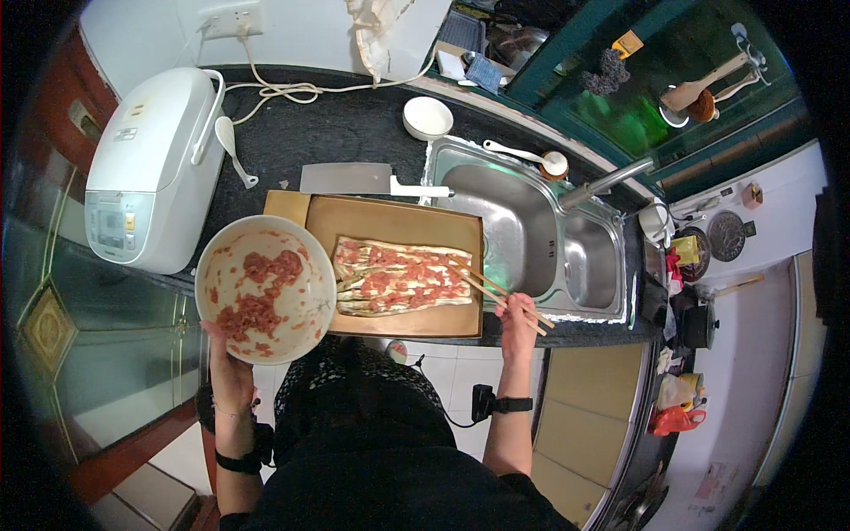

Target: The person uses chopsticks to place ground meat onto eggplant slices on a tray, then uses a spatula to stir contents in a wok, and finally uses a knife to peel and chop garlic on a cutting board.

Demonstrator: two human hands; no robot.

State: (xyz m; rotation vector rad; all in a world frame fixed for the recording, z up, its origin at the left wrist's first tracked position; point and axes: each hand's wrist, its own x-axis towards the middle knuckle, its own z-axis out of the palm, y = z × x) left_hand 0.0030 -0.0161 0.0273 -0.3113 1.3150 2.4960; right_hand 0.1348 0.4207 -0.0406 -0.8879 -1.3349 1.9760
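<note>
We see the pale, soft-looking strips (354,305) laid side by side near the front of a shallow golden tray (390,217), with minced meat (403,281) spread unevenly over them. Set close together like this, they seem to form one flat bed for the meat. Wooden chopsticks (485,280) reach in from the right, their tips at the right end of the strips; we cannot tell whether they pinch any meat. The right hand (518,320) is closed around the sticks well back from the tips, which probably keeps the fingers clear of the food.

At the tray's left side, the left hand (228,376) grips a large white bowl (305,292) by its near edge, thumb by the rim (the other fingers are mostly hidden from us). Its open side faces us, showing more meat (274,270) inside; we judge it is held up there so the meat stays within easy reach of the sticks.

Farther out, a cleaver (345,178) lies along the tray's far edge, handle toward the sink (522,221), perhaps parked out of the way. Beyond it we find a small white bowl (428,118) on the dark counter (354,115), and at the left a rice cooker (150,142), a white paddle (227,137) just beside it.
</note>
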